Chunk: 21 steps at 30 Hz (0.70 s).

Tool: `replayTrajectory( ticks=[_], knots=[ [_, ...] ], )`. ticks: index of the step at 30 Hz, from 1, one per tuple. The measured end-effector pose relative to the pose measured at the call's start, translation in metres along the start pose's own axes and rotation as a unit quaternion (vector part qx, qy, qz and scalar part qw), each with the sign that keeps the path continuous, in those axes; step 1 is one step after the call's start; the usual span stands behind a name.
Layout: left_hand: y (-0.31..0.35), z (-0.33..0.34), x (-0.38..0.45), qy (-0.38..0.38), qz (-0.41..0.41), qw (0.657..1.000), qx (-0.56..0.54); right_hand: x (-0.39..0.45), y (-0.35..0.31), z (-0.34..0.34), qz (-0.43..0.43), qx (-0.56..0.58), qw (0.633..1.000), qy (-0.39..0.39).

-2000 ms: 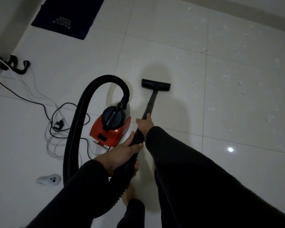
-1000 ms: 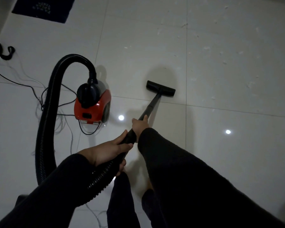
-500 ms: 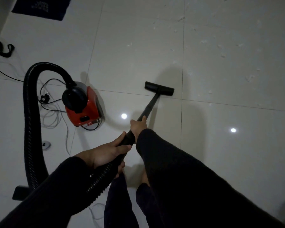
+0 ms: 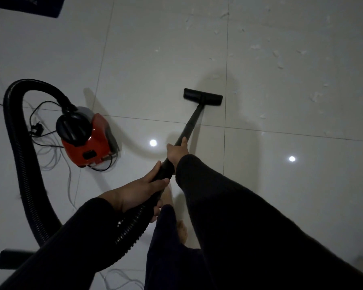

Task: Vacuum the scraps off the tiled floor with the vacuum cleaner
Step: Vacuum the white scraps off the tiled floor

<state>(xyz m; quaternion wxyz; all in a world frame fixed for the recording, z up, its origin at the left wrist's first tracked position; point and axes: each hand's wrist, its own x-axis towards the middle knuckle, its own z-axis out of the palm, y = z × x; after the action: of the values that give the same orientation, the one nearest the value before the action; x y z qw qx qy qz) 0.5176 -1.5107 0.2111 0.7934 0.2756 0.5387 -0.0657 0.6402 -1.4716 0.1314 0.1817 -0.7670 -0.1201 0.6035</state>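
A red and black vacuum cleaner [image 4: 88, 141] sits on the white tiled floor [image 4: 145, 59] at the left. Its black ribbed hose [image 4: 21, 147] loops up and down to my hands. My left hand [image 4: 138, 191] grips the hose end where it joins the black wand [image 4: 192, 122]. Higher on the wand, my right hand [image 4: 176, 152] holds it. The flat black nozzle [image 4: 202, 97] rests on the floor ahead of me. Small white scraps [image 4: 277, 53] lie scattered over the tiles at the upper right, beyond the nozzle.
Black and white cables [image 4: 44, 132] tangle on the floor behind the vacuum body. A dark mat [image 4: 29, 5] lies at the top left. A black flat object [image 4: 11, 259] sits at the lower left. My bare feet [image 4: 181, 231] stand below the hands.
The view has shifted, so the vacuum body now sits nearer the centre-left. The nozzle has slid slightly forward towards the scraps. Both hands keep their grip.
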Motion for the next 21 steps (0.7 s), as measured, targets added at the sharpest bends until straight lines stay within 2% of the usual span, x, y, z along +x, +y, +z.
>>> replayTrajectory(
  ticks=[5,21],
  knots=[
    [0.031,-0.011,0.031,-0.013,0.000,1.000,-0.006,0.034,-0.031,-0.012,0.016,-0.011,0.999,-0.032],
    [0.143,-0.015,0.111,-0.025,0.034,0.999,-0.029,0.133,-0.136,-0.060,-0.013,-0.020,0.999,-0.028]
  ],
)
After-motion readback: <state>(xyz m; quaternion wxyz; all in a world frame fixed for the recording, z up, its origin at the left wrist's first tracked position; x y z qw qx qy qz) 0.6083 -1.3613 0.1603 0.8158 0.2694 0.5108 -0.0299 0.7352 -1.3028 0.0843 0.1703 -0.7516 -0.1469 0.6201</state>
